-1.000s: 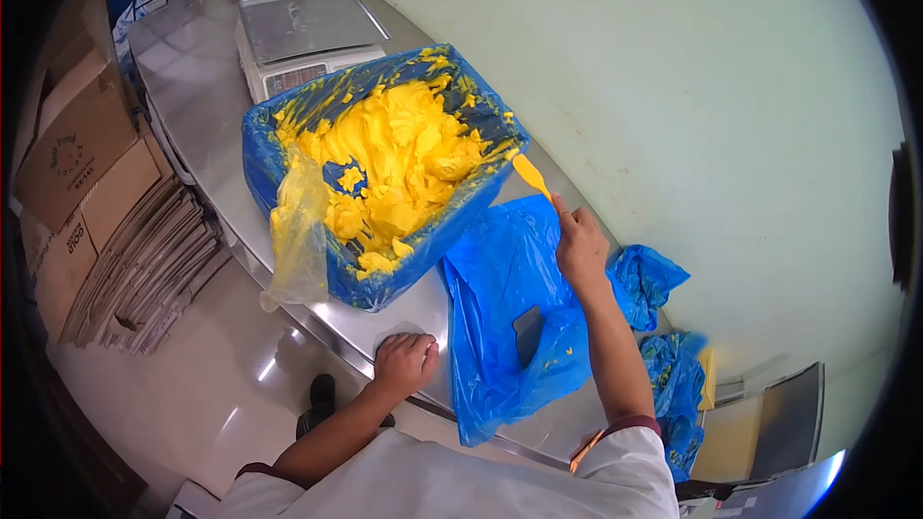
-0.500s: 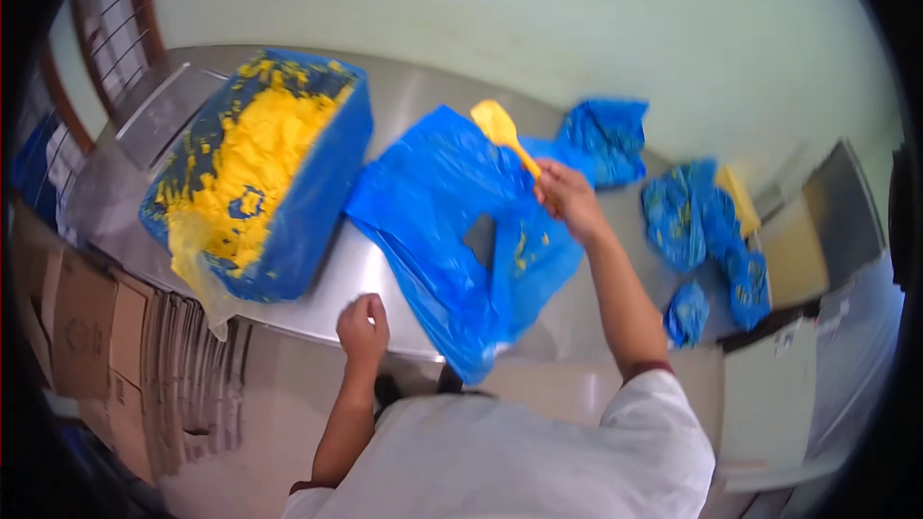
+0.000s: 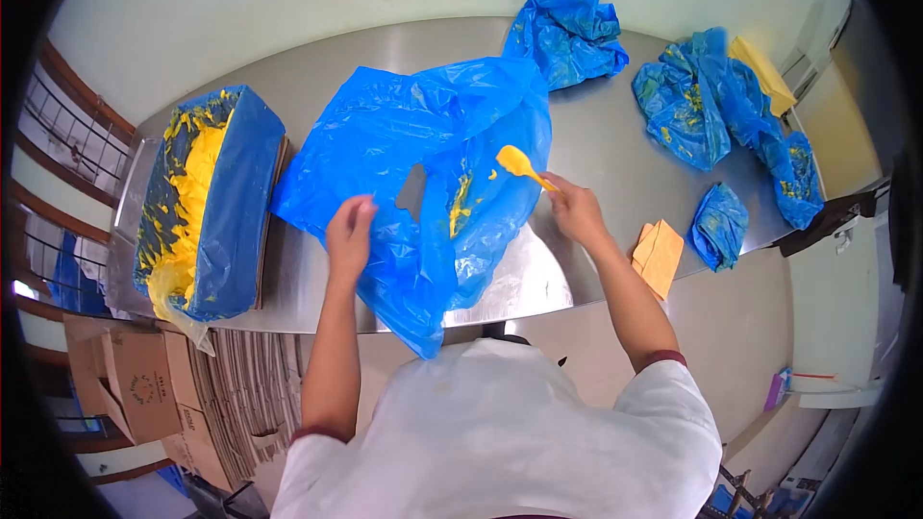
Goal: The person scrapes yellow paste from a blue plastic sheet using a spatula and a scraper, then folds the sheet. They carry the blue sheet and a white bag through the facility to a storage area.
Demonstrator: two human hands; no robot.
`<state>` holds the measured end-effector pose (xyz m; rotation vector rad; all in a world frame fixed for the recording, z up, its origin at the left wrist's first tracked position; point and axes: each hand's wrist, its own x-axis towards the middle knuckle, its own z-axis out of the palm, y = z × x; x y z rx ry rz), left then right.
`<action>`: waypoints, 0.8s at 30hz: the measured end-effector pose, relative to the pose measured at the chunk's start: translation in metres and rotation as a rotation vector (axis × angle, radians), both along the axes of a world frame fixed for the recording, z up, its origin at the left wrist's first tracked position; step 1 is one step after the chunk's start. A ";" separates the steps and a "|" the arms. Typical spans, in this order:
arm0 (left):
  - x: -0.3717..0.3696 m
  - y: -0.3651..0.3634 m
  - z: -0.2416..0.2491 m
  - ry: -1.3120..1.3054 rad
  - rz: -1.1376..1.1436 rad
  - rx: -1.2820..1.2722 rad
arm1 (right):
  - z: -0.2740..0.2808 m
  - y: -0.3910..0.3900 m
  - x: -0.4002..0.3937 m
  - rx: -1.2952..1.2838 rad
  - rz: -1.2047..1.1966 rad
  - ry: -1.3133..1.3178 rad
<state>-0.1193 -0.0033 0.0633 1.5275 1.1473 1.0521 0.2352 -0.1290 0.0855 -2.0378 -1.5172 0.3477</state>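
Note:
My right hand point(image 3: 577, 211) grips a yellow spatula point(image 3: 519, 164) by its handle, with the blade above the right part of a blue plastic bag point(image 3: 385, 125). The bag lies spread on a steel table point(image 3: 596, 149), with yellow smears point(image 3: 461, 204) on it and a dark gap near its middle. At the bag's lower left edge is my left hand point(image 3: 348, 240), its fingers loosely curled and nothing visible in them. To the left stands a blue crate point(image 3: 231, 216), holding a soft yellow mass point(image 3: 195, 183) and a clear plastic liner point(image 3: 181, 322) that hangs over its front.
Crumpled, smeared blue bags point(image 3: 567, 34) lie at the back, with more blue bags point(image 3: 683, 106) to the right. An orange folded piece point(image 3: 659, 258) is at the table's front edge. Flattened cardboard point(image 3: 250, 394) and a carton point(image 3: 144, 384) stand below the table at left.
The view has shifted, with the crate now farther left. My left hand has moved from the table's front edge up to the bag. The spatula has come lower, closer to the yellow smears.

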 end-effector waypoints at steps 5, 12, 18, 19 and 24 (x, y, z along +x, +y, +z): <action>0.083 0.068 -0.031 -0.211 -0.222 -0.314 | -0.033 0.013 0.004 -0.030 0.100 -0.182; 0.092 0.085 -0.072 -0.298 -0.285 -0.314 | -0.022 0.005 -0.006 -0.101 0.232 -0.272; 0.095 0.080 -0.068 -0.309 -0.243 -0.299 | -0.032 0.000 0.006 -0.198 0.265 0.654; 0.093 0.080 -0.066 -0.264 -0.220 -0.301 | -0.025 0.002 0.004 -0.256 0.207 1.013; 0.076 0.063 -0.029 0.142 -0.187 -0.409 | -0.034 -0.014 0.007 -0.194 0.005 1.113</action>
